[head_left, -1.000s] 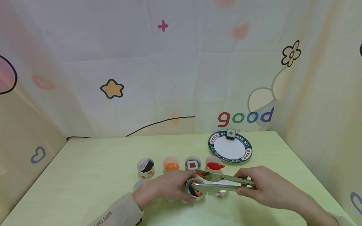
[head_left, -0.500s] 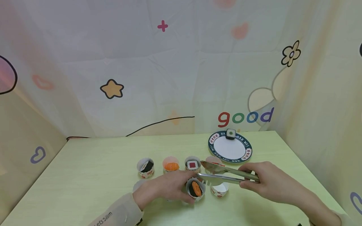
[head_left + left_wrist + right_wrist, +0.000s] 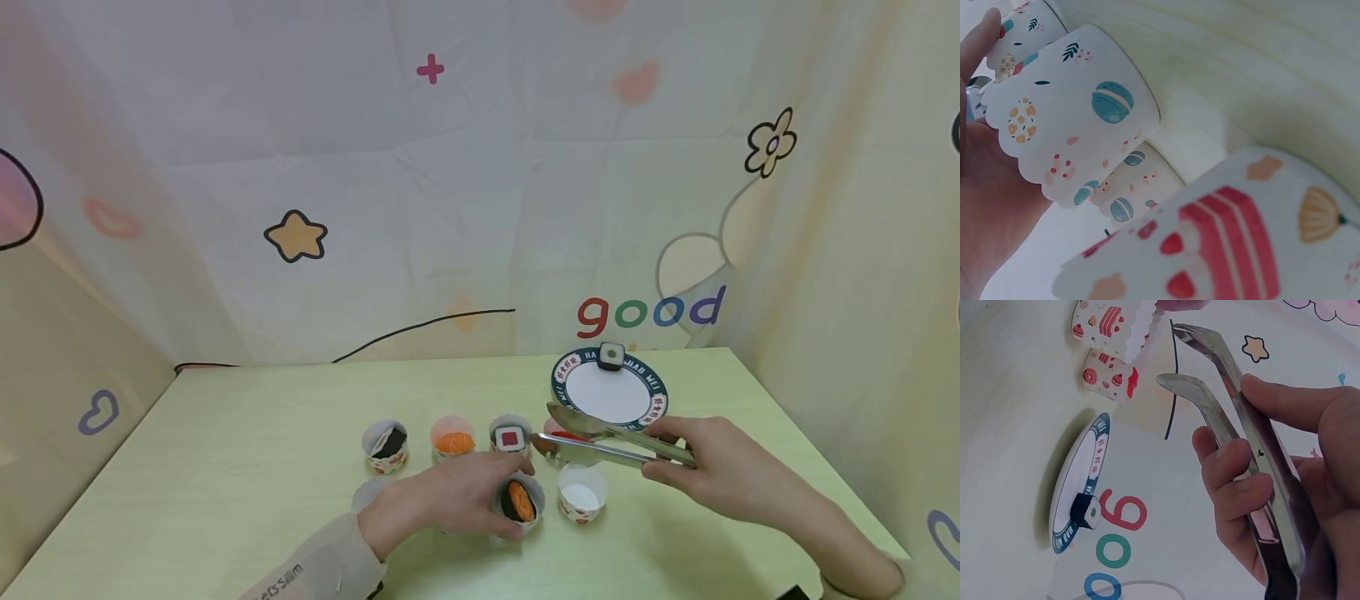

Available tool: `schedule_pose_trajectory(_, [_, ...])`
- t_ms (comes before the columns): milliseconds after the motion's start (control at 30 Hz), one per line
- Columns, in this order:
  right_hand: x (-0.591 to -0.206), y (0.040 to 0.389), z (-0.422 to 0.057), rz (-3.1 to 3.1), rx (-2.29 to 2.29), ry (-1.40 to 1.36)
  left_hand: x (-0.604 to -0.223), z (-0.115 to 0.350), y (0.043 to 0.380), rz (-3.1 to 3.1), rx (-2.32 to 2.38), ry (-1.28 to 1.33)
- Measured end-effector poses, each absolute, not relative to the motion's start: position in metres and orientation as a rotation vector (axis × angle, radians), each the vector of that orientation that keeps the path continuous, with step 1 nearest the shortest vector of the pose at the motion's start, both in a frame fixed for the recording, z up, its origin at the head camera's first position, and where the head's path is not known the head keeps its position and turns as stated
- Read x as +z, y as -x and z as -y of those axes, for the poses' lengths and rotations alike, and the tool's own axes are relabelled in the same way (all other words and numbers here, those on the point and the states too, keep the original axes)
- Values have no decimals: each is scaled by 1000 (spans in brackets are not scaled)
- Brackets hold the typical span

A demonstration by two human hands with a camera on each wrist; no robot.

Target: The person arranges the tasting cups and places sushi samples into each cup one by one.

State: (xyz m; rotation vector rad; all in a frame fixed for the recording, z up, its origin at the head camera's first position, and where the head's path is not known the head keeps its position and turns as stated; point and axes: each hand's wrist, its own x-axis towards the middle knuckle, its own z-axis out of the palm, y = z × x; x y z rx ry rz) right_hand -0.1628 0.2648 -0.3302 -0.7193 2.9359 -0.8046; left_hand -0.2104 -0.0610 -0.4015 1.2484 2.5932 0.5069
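Note:
My left hand [image 3: 461, 496] has thumb and fingers round a paper cup [image 3: 536, 521] that holds a black sushi piece with an orange top [image 3: 519, 500]. In my right hand [image 3: 716, 462], metal tongs [image 3: 1275, 481] are gripped, their two tips apart with nothing between them. They hover over the cup of red sushi [image 3: 567, 434], partly covering it. Just below stands a paper cup showing its white inside [image 3: 582, 492]. Behind the tongs lies a blue-rimmed plate [image 3: 663, 396], with a sushi roll [image 3: 611, 356] with a green centre on its far rim.
Along the back row, cups hold a black-and-white sushi piece [image 3: 390, 442], an orange one [image 3: 453, 442] and a roll with a red centre [image 3: 510, 438]. Another cup [image 3: 366, 492] is half hidden by my left wrist. A printed curtain [image 3: 420, 208] encloses the table [image 3: 247, 467].
The tongs have lifted away from the orange-topped sushi, moving back and right towards the plate, with nothing in them. My left hand stays at the cup, shifting only slightly.

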Motion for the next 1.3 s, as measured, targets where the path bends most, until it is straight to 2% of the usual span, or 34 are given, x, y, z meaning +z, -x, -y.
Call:
schedule_pose_trajectory(533, [-335,177,-275,-3078,-697,551,-399,59,208,-2599,475,-1185])
schedule_pose_trajectory(1300, [-343,204,-290,-3217,-693,498,-400,32,207,-2611,491,-1211])
